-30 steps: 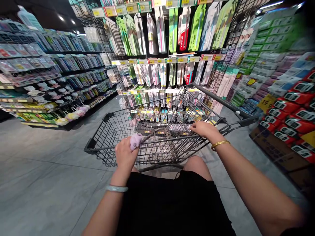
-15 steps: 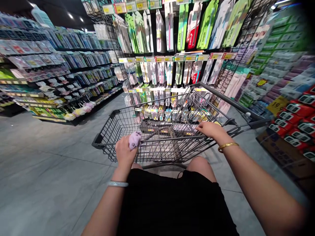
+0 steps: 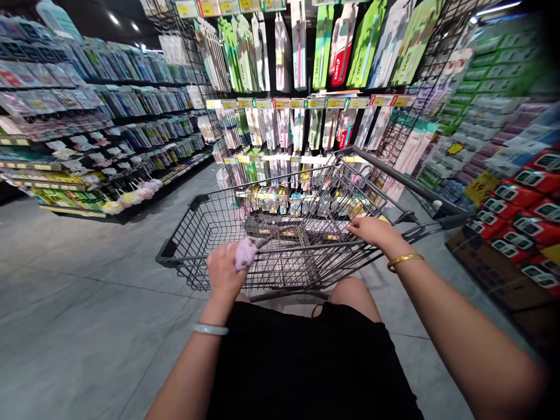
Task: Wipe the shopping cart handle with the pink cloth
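Step in hand, as judged: both hands steady the cart (image 3: pixel 301 247) at its near side. To shift it, firm contact from both hands and even force would be called for.

Left to right:

- Far left: one shelf (image 3: pixel 144 108) of hanging packs, too many to count.
- Left hand (image 3: pixel 224 273): fingers closed around one bundled purple cloth (image 3: pixel 245 254), over the near rim. Whether they also grip the rim is hidden. One pale bracelet (image 3: pixel 210 329) is on the wrist.
- Centre: one cart, standing sideways between the person's two arms and one toothbrush rack (image 3: pixel 312 102). One red-and-white pack (image 3: pixel 342 49) hangs in the upper row.
- Right hand (image 3: pixel 373 230): fingers narrow, bent at the near rim; grip cannot be told. One gold bracelet (image 3: pixel 406 260) is on the wrist.
- Beyond it: one cart handle (image 3: pixel 398 177), apart from both hands.
- Far right: stacked red packs (image 3: pixel 542 219), not countable, beside one yellow price sign (image 3: pixel 480 188).
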Available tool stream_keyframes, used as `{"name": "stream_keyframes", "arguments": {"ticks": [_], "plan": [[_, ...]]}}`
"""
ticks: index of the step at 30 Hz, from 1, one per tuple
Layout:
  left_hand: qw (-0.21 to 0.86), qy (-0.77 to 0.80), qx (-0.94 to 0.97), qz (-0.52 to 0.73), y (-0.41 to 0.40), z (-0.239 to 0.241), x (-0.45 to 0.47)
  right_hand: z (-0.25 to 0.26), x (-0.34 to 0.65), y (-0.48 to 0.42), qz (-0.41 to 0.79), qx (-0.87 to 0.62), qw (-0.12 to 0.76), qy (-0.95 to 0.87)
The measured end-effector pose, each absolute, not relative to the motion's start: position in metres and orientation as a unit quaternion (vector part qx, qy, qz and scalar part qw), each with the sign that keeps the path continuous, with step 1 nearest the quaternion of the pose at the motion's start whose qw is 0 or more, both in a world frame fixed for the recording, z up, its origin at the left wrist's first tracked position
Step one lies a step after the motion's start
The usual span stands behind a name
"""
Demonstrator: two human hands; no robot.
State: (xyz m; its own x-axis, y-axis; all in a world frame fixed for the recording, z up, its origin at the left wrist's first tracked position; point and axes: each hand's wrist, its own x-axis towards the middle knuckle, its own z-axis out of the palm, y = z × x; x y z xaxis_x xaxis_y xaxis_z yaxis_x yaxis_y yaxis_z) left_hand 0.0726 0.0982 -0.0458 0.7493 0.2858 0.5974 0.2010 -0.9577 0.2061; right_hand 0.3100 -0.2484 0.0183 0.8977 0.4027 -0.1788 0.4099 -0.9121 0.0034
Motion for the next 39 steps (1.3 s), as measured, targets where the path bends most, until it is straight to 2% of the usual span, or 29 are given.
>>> {"name": "stream_keyframes", "arguments": {"ticks": [4,10,16,23,30,35,39], "plan": [[0.081,0.205,0.910,0.350,0.091,-0.043,0.079,0.020,0.307,-0.246,-0.083,0.976,0.020,0.201],[0.068,0.020,0.958,0.279,-0.010,-0.030,0.114,0.023,0.299,-0.247,-0.077,0.981,0.025,0.177],[0.041,-0.086,0.974,0.207,-0.017,-0.019,0.133,0.030,0.280,-0.250,-0.071,0.982,0.033,0.172],[0.050,-0.074,0.975,0.203,-0.015,-0.017,0.137,0.035,0.259,-0.260,-0.078,0.985,0.023,0.154],[0.126,0.020,0.986,0.108,-0.026,0.003,0.158,0.038,0.246,-0.266,-0.052,0.991,0.032,0.118],[0.092,-0.167,0.971,0.142,-0.078,0.007,0.174,0.036,0.245,-0.276,-0.020,0.995,0.029,0.097],[0.119,-0.233,0.964,0.044,-0.094,0.020,0.193,0.035,0.246,-0.291,-0.026,0.996,0.036,0.076]]}}
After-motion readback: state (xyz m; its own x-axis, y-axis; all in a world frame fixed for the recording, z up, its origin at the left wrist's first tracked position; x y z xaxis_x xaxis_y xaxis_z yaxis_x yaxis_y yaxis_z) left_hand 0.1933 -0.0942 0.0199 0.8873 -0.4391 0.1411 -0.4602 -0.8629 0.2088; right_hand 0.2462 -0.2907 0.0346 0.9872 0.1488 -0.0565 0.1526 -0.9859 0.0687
